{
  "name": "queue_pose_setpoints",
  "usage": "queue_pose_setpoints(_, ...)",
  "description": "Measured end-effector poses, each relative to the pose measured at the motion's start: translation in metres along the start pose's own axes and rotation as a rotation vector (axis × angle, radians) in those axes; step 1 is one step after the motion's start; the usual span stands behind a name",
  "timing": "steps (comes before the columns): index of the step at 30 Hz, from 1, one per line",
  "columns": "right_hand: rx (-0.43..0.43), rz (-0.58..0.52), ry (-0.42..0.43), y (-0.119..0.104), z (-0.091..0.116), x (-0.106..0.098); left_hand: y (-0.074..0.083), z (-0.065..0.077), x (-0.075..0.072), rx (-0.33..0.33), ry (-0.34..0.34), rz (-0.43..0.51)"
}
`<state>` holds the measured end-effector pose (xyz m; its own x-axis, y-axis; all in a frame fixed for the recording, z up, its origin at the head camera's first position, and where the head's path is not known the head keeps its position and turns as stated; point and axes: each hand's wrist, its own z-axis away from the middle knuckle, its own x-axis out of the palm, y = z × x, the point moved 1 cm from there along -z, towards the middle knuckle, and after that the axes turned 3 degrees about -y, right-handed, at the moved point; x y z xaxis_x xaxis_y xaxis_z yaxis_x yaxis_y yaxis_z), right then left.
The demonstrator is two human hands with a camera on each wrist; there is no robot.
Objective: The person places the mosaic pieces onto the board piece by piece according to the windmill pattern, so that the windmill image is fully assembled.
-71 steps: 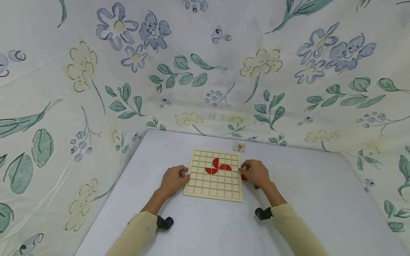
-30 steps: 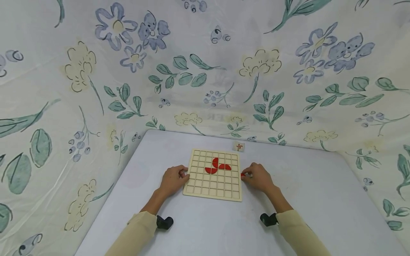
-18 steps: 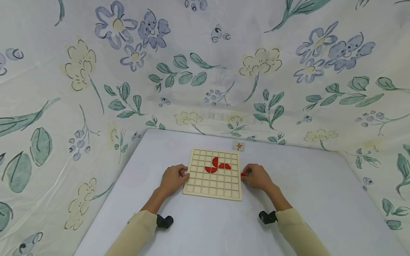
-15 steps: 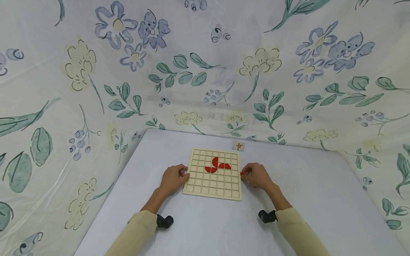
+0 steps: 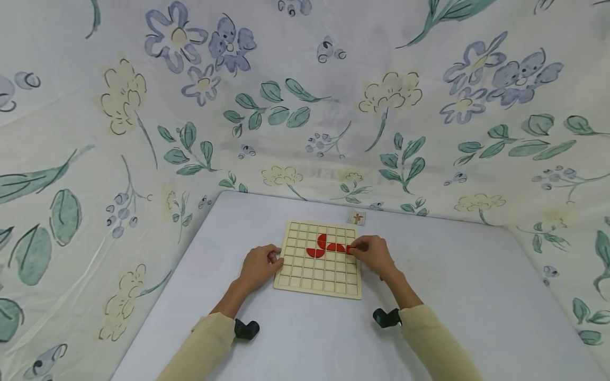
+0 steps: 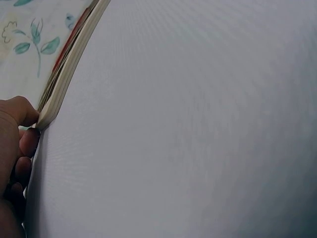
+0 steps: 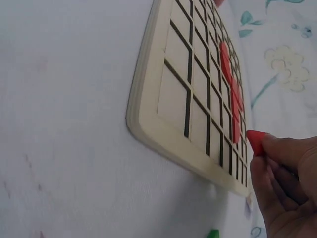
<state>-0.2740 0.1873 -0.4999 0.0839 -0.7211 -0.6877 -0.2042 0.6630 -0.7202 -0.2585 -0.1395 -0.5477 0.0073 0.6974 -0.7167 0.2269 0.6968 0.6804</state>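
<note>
Atop a white table [image 5: 316, 333] before floral sheeting [image 5: 340, 119], 1 gridded board [image 5: 306, 270].

I have room over the counter [image 5: 314, 338] in front of the board [image 5: 311, 276]; left hand [image 5: 259, 267] and right hand [image 5: 376, 256] block its sides.

Cream, square-gridded, on board [image 5: 306, 271]; red on pieces [image 5: 318, 253]; white on table [image 5: 452, 280]; beige on sleeves [image 5: 204, 338], near; blue, yellow and green floral print on white cloth [image 5: 329, 98], far.
</note>
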Motion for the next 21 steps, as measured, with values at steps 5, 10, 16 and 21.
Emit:
queue_pose_setpoints(5,-0.015,-0.005,-0.014,-0.008,-0.003,0.010,0.001,-0.001,0.000,-0.006,-0.003,-0.005)
queue_pose_setpoints(10,0.005,0.003,-0.020,-0.016,-0.004,0.018,0.000,-0.001,0.001,0.005,-0.003,-0.009)
queue_pose_setpoints(16,0.000,0.010,-0.035,-0.022,-0.007,0.030,-0.002,-0.002,0.001,0.005,0.002,-0.007)
queue_pose_setpoints(21,-0.005,0.017,-0.026,-0.024,-0.009,0.036,-0.002,-0.002,0.002,0.006,0.003,-0.005)
